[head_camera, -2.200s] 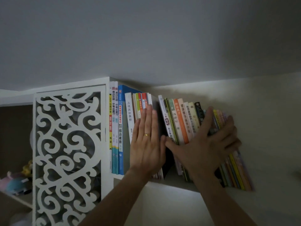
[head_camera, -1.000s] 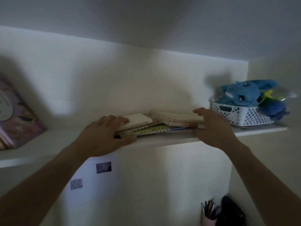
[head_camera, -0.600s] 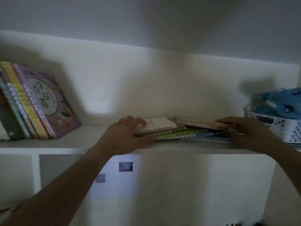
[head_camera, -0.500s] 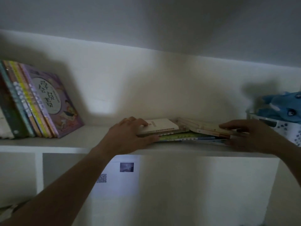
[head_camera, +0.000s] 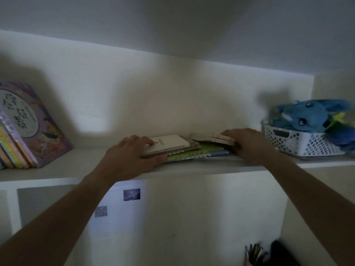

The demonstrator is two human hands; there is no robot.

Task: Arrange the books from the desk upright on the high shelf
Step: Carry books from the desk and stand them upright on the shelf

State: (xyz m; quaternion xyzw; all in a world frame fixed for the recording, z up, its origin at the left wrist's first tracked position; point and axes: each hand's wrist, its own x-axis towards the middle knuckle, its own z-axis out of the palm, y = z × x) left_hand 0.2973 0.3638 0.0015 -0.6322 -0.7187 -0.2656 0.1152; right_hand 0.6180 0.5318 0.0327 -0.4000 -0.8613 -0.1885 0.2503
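Both hands on a flat pile of thin books on the high shelf

The flat pile of thin paper-cover books [head_camera: 192, 150] lies on the white high shelf [head_camera: 57, 169], just left of the white perforated plastic basket [head_camera: 299, 144]. The left hand [head_camera: 130, 156] is clamped on the pile's left end, thumb at the front edge and fingers on the white top book [head_camera: 169, 144]. The right hand [head_camera: 247, 143] presses on the end nearer the basket. The books look light, bendy and slippery, so I would pinch the whole pile from both ends. The writing on the white cover is too blurred to read.
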